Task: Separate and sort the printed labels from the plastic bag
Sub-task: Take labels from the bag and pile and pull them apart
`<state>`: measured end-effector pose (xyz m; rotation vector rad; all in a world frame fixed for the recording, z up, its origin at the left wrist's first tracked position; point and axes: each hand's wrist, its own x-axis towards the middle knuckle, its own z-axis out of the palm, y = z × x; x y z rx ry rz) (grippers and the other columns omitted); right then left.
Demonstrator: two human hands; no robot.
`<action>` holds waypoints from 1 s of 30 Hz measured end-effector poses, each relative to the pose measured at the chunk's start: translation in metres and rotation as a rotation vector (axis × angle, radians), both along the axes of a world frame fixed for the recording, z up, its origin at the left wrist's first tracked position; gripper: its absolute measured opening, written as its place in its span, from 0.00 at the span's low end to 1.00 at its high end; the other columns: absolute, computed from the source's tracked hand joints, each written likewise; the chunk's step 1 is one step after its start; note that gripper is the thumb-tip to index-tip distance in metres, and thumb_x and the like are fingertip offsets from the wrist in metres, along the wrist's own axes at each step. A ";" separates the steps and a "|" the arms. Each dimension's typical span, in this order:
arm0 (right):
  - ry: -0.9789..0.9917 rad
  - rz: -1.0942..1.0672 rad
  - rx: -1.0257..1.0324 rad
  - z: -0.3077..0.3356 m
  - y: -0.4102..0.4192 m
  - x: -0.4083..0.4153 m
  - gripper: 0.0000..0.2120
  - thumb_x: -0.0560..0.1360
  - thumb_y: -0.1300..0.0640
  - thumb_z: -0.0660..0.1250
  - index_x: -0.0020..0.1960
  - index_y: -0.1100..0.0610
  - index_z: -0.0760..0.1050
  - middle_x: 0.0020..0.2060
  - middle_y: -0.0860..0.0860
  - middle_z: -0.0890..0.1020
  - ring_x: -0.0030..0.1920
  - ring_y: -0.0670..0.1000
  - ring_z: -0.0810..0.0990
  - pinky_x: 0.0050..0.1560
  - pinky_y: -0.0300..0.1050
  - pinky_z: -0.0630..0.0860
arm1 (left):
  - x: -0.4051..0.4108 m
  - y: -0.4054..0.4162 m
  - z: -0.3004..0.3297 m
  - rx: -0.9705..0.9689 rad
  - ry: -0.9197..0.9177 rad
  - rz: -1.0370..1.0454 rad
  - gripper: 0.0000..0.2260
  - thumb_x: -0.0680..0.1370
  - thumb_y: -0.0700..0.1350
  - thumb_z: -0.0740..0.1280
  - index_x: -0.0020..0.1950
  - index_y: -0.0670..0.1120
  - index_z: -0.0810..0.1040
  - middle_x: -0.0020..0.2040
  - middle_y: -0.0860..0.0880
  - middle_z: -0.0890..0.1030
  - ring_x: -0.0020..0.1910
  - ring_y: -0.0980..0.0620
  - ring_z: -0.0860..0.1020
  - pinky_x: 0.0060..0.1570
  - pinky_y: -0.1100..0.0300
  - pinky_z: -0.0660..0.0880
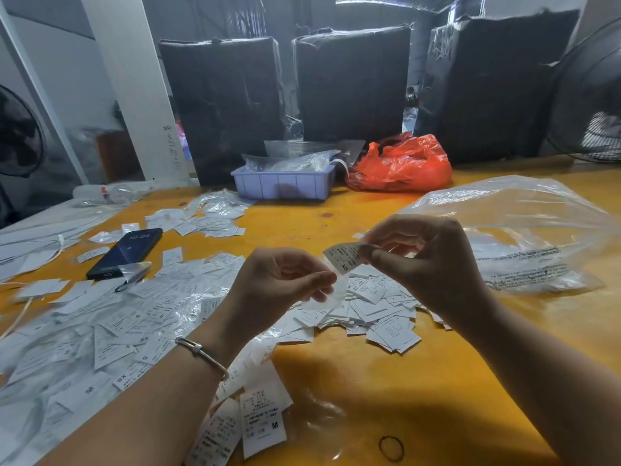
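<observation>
Between your two raised hands, just above the middle of the table (369, 371), hangs a small white label (342, 258) printed XS. Your right hand (426, 260) pinches its 3 o'clock end between thumb and curled fingertips. Your left hand (282, 280), at 8 o'clock from the label, has its fingers curled in a closed grip on a thin clear sleeve (331, 294) that trails down from the label's lower edge; whether label and sleeve touch, you cannot tell. A metal bracelet (201, 354) circles your left wrist.

Directly beneath your hands lies a loose heap of labels (379, 314). More labels mixed with clear wrappers (100, 331) spread away at 9 o'clock, and a few printed M (262, 418) lie at 6 o'clock under your left forearm. A large clear plastic bag (524, 230) rests at 3 o'clock, just beyond your right hand.

At 10 o'clock a dark phone (126, 252) lies among the labels. At 12 o'clock stand a lilac tray (282, 185) and, beside it, a red bag (403, 166). A black rubber band (391, 449) lies at 6 o'clock near the table edge.
</observation>
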<state>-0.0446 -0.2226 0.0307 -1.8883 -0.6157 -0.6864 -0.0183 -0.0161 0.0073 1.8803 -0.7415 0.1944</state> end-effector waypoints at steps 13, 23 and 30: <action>0.129 0.088 -0.121 -0.004 -0.004 0.009 0.04 0.67 0.68 0.74 0.38 0.61 0.83 0.32 0.53 0.83 0.32 0.47 0.80 0.34 0.43 0.78 | 0.000 -0.004 -0.002 0.033 0.109 -0.037 0.12 0.69 0.49 0.71 0.45 0.41 0.83 0.38 0.46 0.86 0.36 0.51 0.84 0.35 0.62 0.79; 0.090 0.065 -0.101 -0.008 0.000 0.009 0.09 0.67 0.64 0.75 0.46 0.58 0.83 0.37 0.51 0.84 0.37 0.48 0.82 0.38 0.44 0.80 | 0.002 -0.003 -0.003 0.005 0.114 0.020 0.12 0.69 0.49 0.71 0.46 0.41 0.84 0.39 0.45 0.86 0.38 0.49 0.84 0.36 0.60 0.80; 0.077 0.088 -0.138 -0.012 0.003 0.009 0.07 0.67 0.67 0.75 0.45 0.61 0.84 0.37 0.52 0.85 0.36 0.47 0.82 0.37 0.37 0.78 | 0.001 -0.005 -0.002 -0.027 0.145 -0.006 0.14 0.69 0.48 0.72 0.46 0.37 0.83 0.38 0.44 0.85 0.37 0.52 0.83 0.37 0.62 0.79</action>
